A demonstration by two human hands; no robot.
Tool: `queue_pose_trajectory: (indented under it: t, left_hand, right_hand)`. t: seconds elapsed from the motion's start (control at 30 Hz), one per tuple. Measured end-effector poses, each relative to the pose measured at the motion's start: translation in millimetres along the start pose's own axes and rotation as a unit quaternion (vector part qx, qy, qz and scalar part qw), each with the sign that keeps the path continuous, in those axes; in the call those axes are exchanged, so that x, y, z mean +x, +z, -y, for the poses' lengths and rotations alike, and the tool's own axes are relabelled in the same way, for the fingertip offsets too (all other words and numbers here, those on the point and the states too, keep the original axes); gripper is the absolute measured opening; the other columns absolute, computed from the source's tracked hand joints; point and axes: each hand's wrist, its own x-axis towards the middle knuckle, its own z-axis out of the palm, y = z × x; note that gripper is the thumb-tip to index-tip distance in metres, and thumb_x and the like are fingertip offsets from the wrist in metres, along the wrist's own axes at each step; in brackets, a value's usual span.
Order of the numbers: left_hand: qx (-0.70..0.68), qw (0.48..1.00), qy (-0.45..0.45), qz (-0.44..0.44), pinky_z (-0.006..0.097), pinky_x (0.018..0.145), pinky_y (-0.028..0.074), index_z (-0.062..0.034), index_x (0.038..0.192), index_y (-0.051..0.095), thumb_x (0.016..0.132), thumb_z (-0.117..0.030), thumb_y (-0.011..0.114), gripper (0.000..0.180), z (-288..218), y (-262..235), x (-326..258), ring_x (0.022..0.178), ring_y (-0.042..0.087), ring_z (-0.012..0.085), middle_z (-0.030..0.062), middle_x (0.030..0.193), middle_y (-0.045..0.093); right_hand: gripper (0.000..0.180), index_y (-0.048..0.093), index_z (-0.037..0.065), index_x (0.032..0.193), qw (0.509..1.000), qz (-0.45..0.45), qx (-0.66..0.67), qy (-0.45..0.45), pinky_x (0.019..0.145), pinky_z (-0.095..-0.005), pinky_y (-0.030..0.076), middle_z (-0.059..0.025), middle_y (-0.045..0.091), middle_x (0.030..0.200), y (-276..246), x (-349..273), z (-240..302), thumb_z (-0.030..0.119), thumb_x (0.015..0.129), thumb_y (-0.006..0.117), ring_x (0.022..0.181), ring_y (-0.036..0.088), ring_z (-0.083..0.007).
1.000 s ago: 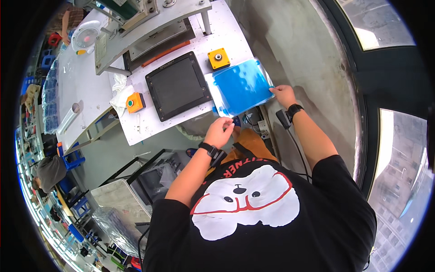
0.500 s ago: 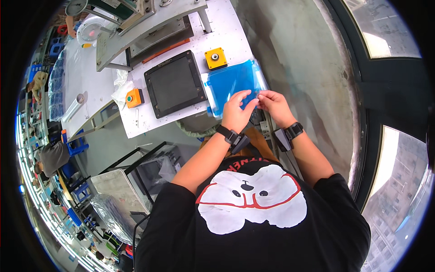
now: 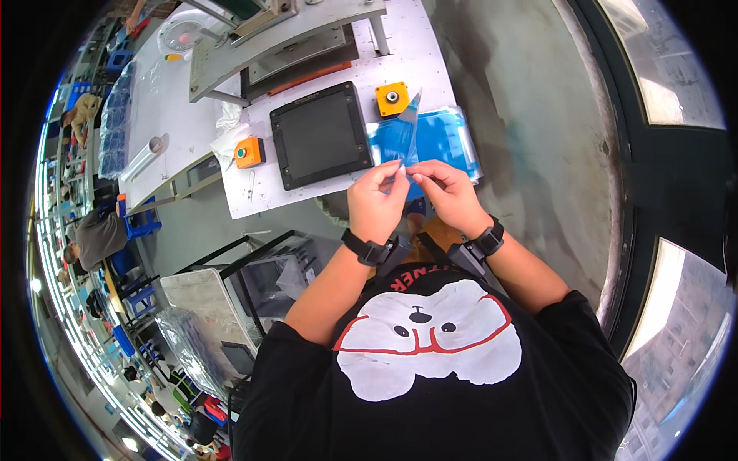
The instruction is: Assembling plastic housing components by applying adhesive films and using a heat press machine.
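Note:
Both hands meet at the near edge of a white table, fingertips almost touching. My left hand is closed in a pinch on the near edge of a thin blue film sheet. My right hand pinches the same edge just beside it. The film stands up from the fingers, curled, with a pale pointed corner at its top. Behind and beneath it lies a stack of blue film sheets with clear borders. To its left, a flat black rectangular fixture rests on the table. Fingertips hide the exact gripped edge.
A yellow button box stands behind the film stack; an orange box with a green button sits left of the fixture. A metal press frame occupies the back. A grey wall runs along the right. A dark metal rack stands lower left.
A blue film sheet has come up off the stack between my hands. Both hands have moved left and toward me, and the view has shifted so the table sits further right.

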Motion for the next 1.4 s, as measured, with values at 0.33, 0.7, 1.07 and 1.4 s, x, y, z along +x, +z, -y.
queue_pose_trajectory:
  t: [0.33,0.7,1.07,1.4]
  left_hand:
    - [-0.254,0.938,-0.219,-0.092,0.032,0.066,0.054,-0.0052,0.102,0.060,0.094,-0.016,0.059,0.013,-53,-111,9,0.074,0.065,0.0159,0.0047,0.090,0.066]
    - [-0.271,0.941,-0.195,-0.058,0.039,0.077,0.055,-0.0035,0.111,0.052,0.095,-0.018,0.056,0.022,69,-175,86,0.089,0.065,0.0233,0.0113,0.102,0.064]
    - [-0.364,0.924,-0.113,0.025,0.042,0.099,0.044,0.0093,0.133,0.044,0.098,-0.017,0.043,0.044,38,-207,63,0.115,0.056,0.0281,0.0176,0.126,0.057]
    - [-0.416,0.904,-0.092,-0.047,0.043,0.101,0.040,-0.0005,0.131,0.048,0.100,-0.024,0.044,0.039,32,-257,-6,0.116,0.053,0.0268,0.0122,0.127,0.056]
  right_hand:
    - [0.010,0.067,-0.001,0.097,0.994,0.006,0.082,-0.075,0.080,-0.0263,0.049,-0.0094,0.066,0.106,52,11,46,0.006,0.092,0.062,0.094,0.061,-0.0134]
    - [0.066,0.045,0.012,0.140,0.824,0.100,-0.521,-0.200,0.113,-0.0502,0.024,-0.0150,0.041,0.146,28,47,-50,0.042,0.086,0.067,0.139,0.032,-0.0331]
    - [0.046,0.060,0.008,0.107,0.824,0.104,-0.532,-0.165,0.100,-0.0480,0.034,-0.0130,0.058,0.118,-23,72,-107,0.039,0.077,0.075,0.120,0.048,-0.0336]
    - [0.031,0.062,0.001,0.093,0.838,0.240,-0.485,-0.067,0.072,-0.0446,0.049,-0.0200,0.066,0.084,-80,122,-46,0.031,0.085,0.067,0.080,0.062,-0.0385]
